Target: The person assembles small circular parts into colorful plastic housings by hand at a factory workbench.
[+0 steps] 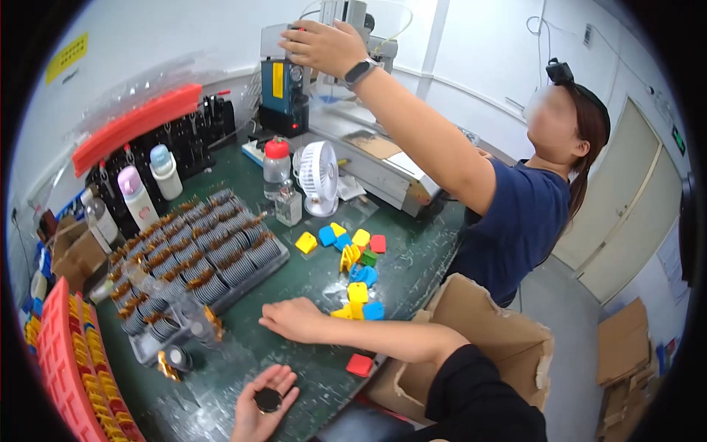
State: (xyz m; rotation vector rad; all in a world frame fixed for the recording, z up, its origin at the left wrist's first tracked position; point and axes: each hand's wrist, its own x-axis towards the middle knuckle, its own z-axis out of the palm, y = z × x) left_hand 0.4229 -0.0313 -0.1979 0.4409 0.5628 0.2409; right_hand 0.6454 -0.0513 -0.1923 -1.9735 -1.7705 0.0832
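Observation:
My left hand (263, 420) is palm up at the near edge of the table, with a black round disc (268, 400) resting on the palm and fingers. My right hand (293, 320) reaches in from the right above the green tabletop, its fingers bent together and pointing left; whatever they may hold is too small to make out. Left of it stands a grey tray (250, 278) of grey ribbed, round pieces (239, 269) in rows, with orange-brown strips between them. A loose round piece (179, 359) with an orange strip lies by the tray's near corner.
Coloured plastic pieces (358, 292) lie right of the tray, near a white fan (319, 177) and bottles (277, 166). A co-worker's raised arm (420, 132) crosses toward a machine (353, 44). An open cardboard box (479, 331) stands beside my right arm; a red rack (62, 361) is at left.

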